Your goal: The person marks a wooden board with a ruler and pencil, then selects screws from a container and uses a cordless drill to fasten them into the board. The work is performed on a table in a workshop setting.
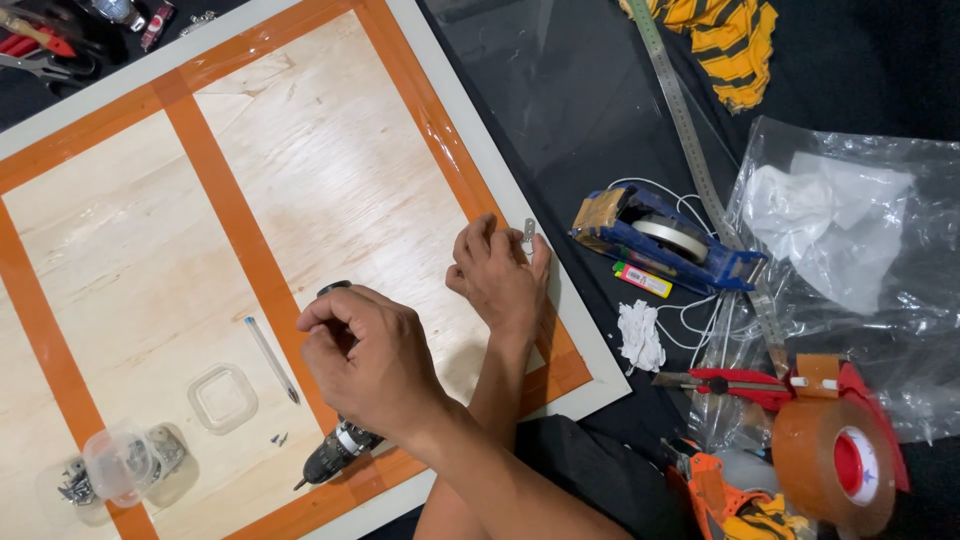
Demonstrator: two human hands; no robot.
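A plywood panel (150, 260) with a white frame and orange tape strips lies tilted across a black cloth (590, 110) that covers the work surface; nothing of the room beyond it shows.

The left hand (365, 360) is closed round the top of a black drill (335, 455), fingers curled over it near the panel's near edge. The drill's long axis runs from far right to near left, and its bit points near-left at the wood. The right hand (500, 275) rests on the panel's right edge, arm crossed under the left; its fingertips pinch one small metal bracket (528, 234) flat against the white frame. The bracket's long axis runs near to far.

On the wood to the left lie one pen (270, 358), tip toward the near right, one clear square lid (221, 398), one clear tub (115, 465) with screws, and two loose screws (278, 438) just beside the lid.

On the cloth to the right are one blue tape dispenser (665, 240), one long steel ruler (690, 140) running near to far, one red cutter (735, 382), one brown tape roll (835, 455), one crumpled white scrap (640, 335) and clear plastic bags (850, 240). A yellow-and-black striped cloth (730, 35) lies at the far right. Red-handled pliers (30, 50) sit at the far left corner.
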